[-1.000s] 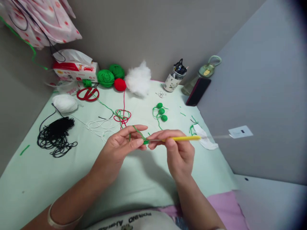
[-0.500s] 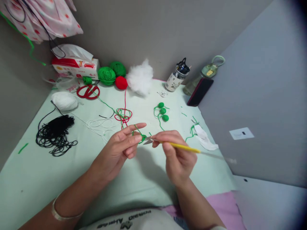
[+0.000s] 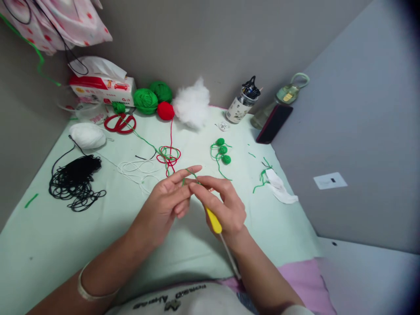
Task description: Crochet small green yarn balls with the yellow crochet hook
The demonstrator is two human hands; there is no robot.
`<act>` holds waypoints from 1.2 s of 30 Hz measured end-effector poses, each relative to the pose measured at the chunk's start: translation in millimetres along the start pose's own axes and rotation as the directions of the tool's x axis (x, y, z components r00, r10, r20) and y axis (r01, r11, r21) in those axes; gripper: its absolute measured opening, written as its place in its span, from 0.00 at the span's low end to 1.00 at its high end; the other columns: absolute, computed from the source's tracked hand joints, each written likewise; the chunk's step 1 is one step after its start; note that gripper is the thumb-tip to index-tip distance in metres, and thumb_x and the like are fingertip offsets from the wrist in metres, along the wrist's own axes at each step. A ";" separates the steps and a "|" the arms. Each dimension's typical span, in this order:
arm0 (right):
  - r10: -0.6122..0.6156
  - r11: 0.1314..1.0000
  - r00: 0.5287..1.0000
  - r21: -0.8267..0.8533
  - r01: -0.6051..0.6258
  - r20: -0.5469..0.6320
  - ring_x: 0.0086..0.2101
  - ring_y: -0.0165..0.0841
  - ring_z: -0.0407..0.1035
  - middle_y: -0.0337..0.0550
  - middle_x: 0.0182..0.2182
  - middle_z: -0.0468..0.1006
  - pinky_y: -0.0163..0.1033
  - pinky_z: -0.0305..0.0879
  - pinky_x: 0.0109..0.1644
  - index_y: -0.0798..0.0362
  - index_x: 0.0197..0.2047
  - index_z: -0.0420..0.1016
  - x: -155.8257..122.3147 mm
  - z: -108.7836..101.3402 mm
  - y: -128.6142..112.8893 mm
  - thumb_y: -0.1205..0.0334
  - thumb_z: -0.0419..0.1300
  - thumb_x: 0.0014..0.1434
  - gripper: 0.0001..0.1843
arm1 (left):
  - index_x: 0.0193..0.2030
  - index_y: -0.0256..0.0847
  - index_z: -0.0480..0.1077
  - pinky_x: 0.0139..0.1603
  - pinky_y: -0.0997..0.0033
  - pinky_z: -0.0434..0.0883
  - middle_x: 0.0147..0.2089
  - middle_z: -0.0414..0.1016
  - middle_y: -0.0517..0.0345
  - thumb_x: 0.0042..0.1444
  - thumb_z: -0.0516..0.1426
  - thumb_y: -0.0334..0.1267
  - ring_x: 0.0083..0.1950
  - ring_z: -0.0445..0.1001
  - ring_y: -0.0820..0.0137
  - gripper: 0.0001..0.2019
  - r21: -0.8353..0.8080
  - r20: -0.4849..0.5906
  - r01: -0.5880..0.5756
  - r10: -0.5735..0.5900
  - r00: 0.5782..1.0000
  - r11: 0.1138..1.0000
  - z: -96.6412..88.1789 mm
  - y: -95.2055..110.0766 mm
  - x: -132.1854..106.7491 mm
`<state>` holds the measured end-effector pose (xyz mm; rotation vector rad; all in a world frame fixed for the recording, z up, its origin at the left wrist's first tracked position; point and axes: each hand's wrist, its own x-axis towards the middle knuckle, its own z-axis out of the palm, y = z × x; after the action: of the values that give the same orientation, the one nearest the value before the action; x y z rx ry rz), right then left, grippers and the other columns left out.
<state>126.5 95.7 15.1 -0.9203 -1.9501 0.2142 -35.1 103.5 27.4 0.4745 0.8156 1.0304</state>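
Over the near middle of the table, my left hand (image 3: pixel 170 194) pinches a small green yarn piece between thumb and fingers. The piece is mostly hidden by the fingertips. A green yarn strand (image 3: pixel 193 173) runs over my raised left index finger. My right hand (image 3: pixel 226 203) is closed round a crochet hook (image 3: pixel 214 221) with a yellow grip, its metal shaft slanting down toward my body. The hook's working tip is hidden behind my fingers. Both hands touch at the fingertips. Beyond them lie several small green crocheted balls (image 3: pixel 223 150) with loose tails.
Red yarn (image 3: pixel 166 111), green yarn balls (image 3: pixel 145 101) and white stuffing (image 3: pixel 192 105) line the back. Red-handled scissors (image 3: pixel 120 124), white yarn (image 3: pixel 88 135) and black cord (image 3: pixel 76 177) lie left. A jar (image 3: pixel 241 107), phone (image 3: pixel 274 124) and bottle (image 3: pixel 262 116) stand back right.
My right hand has moved left to meet my left fingertips. The hook has swung from pointing right to pointing down toward my body. The left hand has hardly moved.
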 end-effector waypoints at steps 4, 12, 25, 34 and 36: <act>0.302 0.911 0.948 0.322 -0.257 -0.097 0.36 0.36 0.79 0.45 0.38 0.83 0.44 0.79 0.39 0.47 0.48 0.82 6.3 -5.7 3.7 0.66 0.59 0.70 0.10 | 0.48 0.37 0.83 0.17 0.85 0.51 0.21 0.54 0.72 0.55 0.69 0.33 0.20 0.43 0.83 0.13 -0.107 0.012 0.052 -0.051 0.999 0.993 -2.4 4.3 1.3; 0.485 0.661 0.873 0.631 -0.406 0.054 0.34 0.34 0.77 0.45 0.38 0.84 0.41 0.78 0.35 0.49 0.42 0.82 9.0 2.5 8.6 0.54 0.63 0.68 0.09 | 0.46 0.43 0.84 0.19 0.82 0.55 0.24 0.65 0.68 0.53 0.70 0.35 0.19 0.53 0.83 0.13 0.026 -0.020 -0.029 0.030 0.999 0.999 2.9 -1.5 0.0; -0.046 0.996 0.998 0.084 0.042 0.049 0.43 0.38 0.80 0.49 0.44 0.85 0.44 0.80 0.43 0.48 0.55 0.75 2.7 -15.8 -1.5 0.69 0.53 0.71 0.14 | 0.44 0.45 0.84 0.21 0.79 0.62 0.31 0.72 0.64 0.55 0.70 0.36 0.21 0.60 0.82 0.09 0.228 -0.114 -0.193 0.223 0.968 0.954 -3.2 -3.6 -2.0; -0.089 0.991 0.996 -0.094 0.090 0.017 0.45 0.37 0.80 0.44 0.46 0.83 0.42 0.80 0.47 0.42 0.56 0.79 0.4 -9.9 -4.1 0.73 0.61 0.67 0.19 | 0.56 0.42 0.80 0.19 0.84 0.58 0.23 0.62 0.70 0.55 0.71 0.38 0.19 0.52 0.84 0.21 -0.008 0.053 0.027 -0.026 0.998 1.000 -1.2 -0.2 -7.6; 0.052 0.991 0.997 0.126 -0.044 -0.059 0.41 0.36 0.79 0.45 0.43 0.83 0.44 0.80 0.43 0.45 0.54 0.80 1.2 -11.2 -3.4 0.70 0.58 0.70 0.15 | 0.55 0.41 0.80 0.19 0.86 0.56 0.21 0.57 0.73 0.56 0.70 0.36 0.19 0.50 0.84 0.19 -0.023 0.063 0.063 -0.061 0.996 0.998 -1.6 3.0 -8.4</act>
<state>133.5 91.8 23.7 -0.8824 -1.8369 0.3283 -40.4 97.3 31.5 0.4555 0.7567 0.9627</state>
